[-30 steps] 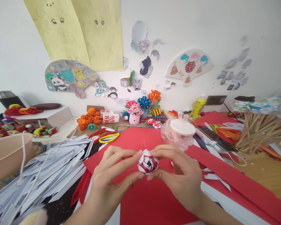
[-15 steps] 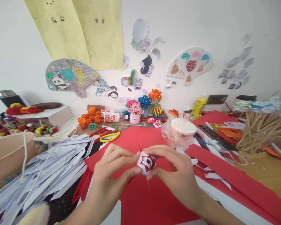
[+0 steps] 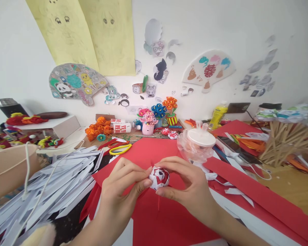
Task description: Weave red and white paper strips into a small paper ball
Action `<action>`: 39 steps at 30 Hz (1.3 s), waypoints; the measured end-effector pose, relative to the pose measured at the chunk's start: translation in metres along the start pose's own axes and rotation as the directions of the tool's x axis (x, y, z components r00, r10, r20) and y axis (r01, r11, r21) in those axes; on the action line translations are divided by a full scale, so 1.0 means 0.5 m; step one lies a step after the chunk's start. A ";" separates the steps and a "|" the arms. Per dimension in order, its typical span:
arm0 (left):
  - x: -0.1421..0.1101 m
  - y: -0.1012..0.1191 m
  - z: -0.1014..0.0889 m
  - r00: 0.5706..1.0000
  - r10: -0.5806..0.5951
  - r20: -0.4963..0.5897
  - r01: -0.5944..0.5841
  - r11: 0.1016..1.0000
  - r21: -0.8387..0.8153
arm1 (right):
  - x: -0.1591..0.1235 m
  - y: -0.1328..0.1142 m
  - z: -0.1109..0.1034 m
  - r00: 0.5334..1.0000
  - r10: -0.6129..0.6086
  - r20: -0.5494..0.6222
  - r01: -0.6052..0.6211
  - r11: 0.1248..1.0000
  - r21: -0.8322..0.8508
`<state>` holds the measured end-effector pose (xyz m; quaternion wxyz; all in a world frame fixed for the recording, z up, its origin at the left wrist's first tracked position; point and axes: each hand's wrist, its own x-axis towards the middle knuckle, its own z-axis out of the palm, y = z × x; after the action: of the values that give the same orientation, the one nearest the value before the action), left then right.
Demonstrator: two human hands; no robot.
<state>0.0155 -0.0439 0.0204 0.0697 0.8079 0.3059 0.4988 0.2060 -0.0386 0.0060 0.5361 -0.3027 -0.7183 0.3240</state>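
Your left hand (image 3: pixel 122 182) and right hand (image 3: pixel 193 182) both have fingers pinched on the paper ball (image 3: pixel 159 178), over the red sheet (image 3: pixel 169 220). It's probably light and a bit stiff but easy to squash, so hold its sides softly.

Yellow paper sheets (image 3: pixel 111 48) hang on the white wall (image 3: pixel 236 30). Lower down, orange flowers (image 3: pixel 170 102) stand in a yellow-striped pot (image 3: pixel 172 120), between a pink pot (image 3: pixel 148 130) of pink flowers (image 3: pixel 148 118) and a yellow plastic bottle (image 3: pixel 217 118).
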 end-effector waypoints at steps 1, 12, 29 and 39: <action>-0.001 0.000 0.000 1.000 0.004 -0.001 -0.004 1.000 0.001 | 0.000 0.000 0.001 1.000 0.006 -0.005 -0.006 1.000 0.009; 0.007 0.000 -0.009 0.996 0.015 0.092 -0.011 0.999 -0.044 | -0.004 -0.006 0.003 0.997 0.061 -0.038 -0.058 0.996 0.072; 0.004 -0.002 0.005 0.994 -0.105 0.042 0.108 0.990 -0.089 | 0.002 0.005 -0.008 0.998 -0.047 0.041 0.048 0.999 -0.017; 0.002 -0.002 -0.004 0.992 -0.099 0.083 0.098 0.995 0.020 | 0.000 0.005 -0.019 0.994 -0.087 0.072 0.089 0.996 -0.030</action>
<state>0.0137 -0.0428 0.0217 0.1008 0.8125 0.3461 0.4581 0.2153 -0.0359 0.0058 0.5191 -0.2679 -0.7547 0.2985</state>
